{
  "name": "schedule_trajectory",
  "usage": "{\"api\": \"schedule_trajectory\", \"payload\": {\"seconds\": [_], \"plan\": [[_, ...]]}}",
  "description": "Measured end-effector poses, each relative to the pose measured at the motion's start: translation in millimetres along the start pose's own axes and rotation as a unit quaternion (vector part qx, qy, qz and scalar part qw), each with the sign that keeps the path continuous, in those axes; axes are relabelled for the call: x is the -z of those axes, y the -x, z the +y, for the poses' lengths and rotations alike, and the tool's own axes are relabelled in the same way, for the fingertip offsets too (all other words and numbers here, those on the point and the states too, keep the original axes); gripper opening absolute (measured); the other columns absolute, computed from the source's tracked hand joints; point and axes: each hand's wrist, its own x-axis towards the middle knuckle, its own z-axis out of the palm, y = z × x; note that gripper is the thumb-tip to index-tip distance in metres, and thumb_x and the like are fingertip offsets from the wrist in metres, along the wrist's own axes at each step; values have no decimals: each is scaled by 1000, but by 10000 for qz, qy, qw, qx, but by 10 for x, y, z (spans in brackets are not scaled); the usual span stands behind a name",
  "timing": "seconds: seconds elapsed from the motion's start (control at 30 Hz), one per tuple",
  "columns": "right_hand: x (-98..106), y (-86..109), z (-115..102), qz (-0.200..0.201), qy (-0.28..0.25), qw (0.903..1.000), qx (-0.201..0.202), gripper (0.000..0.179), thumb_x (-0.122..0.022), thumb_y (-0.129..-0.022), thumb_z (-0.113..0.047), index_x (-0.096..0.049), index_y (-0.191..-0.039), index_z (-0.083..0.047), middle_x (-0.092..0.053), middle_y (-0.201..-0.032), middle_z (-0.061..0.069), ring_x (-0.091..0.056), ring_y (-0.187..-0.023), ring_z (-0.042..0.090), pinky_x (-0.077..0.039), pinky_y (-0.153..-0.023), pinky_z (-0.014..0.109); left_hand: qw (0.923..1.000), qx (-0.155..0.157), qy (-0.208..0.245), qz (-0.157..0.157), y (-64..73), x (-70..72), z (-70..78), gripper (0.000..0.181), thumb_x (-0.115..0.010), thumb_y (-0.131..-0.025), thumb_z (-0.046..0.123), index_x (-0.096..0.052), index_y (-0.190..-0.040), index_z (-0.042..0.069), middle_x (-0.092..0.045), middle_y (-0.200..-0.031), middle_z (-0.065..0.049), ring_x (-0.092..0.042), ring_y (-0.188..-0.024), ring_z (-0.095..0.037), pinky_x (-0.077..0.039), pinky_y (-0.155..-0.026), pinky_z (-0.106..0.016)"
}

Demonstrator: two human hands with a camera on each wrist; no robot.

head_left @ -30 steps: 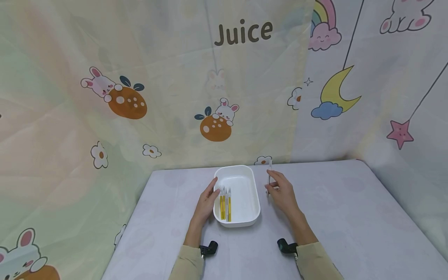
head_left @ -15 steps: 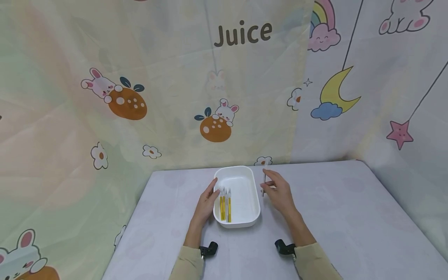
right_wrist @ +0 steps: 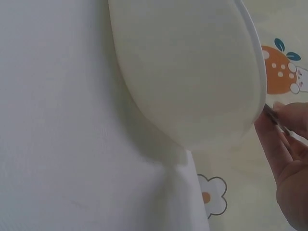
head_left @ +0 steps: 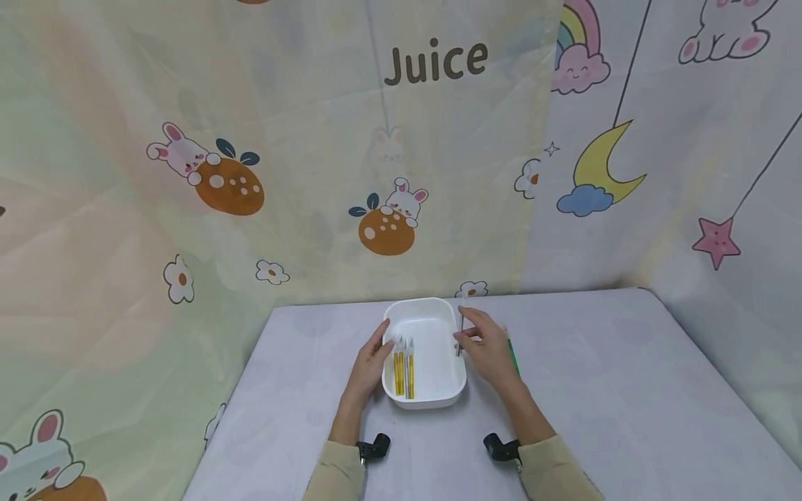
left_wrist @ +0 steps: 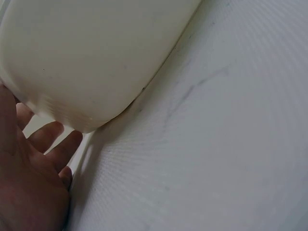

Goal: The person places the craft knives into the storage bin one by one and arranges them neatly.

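A white rectangular tray [head_left: 436,365] stands on the table in the head view. My left hand [head_left: 366,365] grips its left side, thumb over the rim; the left wrist view has those fingers [left_wrist: 65,148] against the tray's outer wall. Several slim pen-like tools [head_left: 399,372], mostly with yellow barrels and pale pointed ends, lie side by side at the tray's left. At the right rim, my right hand [head_left: 495,358] pinches a thin silvery pen-like tool [head_left: 461,323], pale end up. In the right wrist view this tool [right_wrist: 270,114] is dark and partly hidden by the fingers.
A slim green stick [head_left: 512,355] lies on the table just right of my right hand, partly covered by it. A pale cloth [head_left: 626,390] covers the tabletop. Printed fabric [head_left: 313,209] hangs behind the table's far edge.
My right hand has moved left with the silvery tool, from beside the tray to its right rim. The green stick has come into sight behind it. The left hand keeps its place.
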Motion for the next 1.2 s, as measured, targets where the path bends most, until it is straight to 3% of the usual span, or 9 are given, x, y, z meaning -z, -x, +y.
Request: {"api": "schedule_trajectory", "payload": {"seconds": [0.23,0.4,0.6,1.2], "plan": [[-124,5,-37,-144,-330,9993,-134,61,-75,-93,1,-57,-149,-13,-55,-151,7,-74,-99,23,-63,-75,21,10000,20,-38,21,-7,-2,-4,50,-53,-108,30,-44,-157,39,-35,-167,16,-24,-160,-14,-20,-131,-47],[-187,16,-80,-213,-215,9994,-138,60,-76,-93,-3,-58,-149,-17,-55,-151,6,-74,-97,20,-63,-75,21,10000,-5,-24,4,-19,-3,-3,51,-53,-109,30,-43,-158,37,-35,-167,17,-24,-160,-14,-19,-132,-47],[-236,13,-105,-285,-265,9992,125,58,-76,-92,-1,-59,-147,-13,-57,-148,10,-75,-97,21,-64,-77,25,10000,-9,-4,-25,-15,4,-1,51,-53,-109,30,-43,-159,36,-35,-167,15,-24,-160,-15,-19,-132,-48],[-440,-12,-289,-434,-42,9989,173,56,-77,-91,0,-62,-143,-11,-60,-145,11,-74,-95,20,-62,-70,21,9999,-73,6,-73,-1,16,9,52,-52,-109,30,-42,-159,34,-35,-168,11,-24,-160,-19,-20,-131,-51]]}}
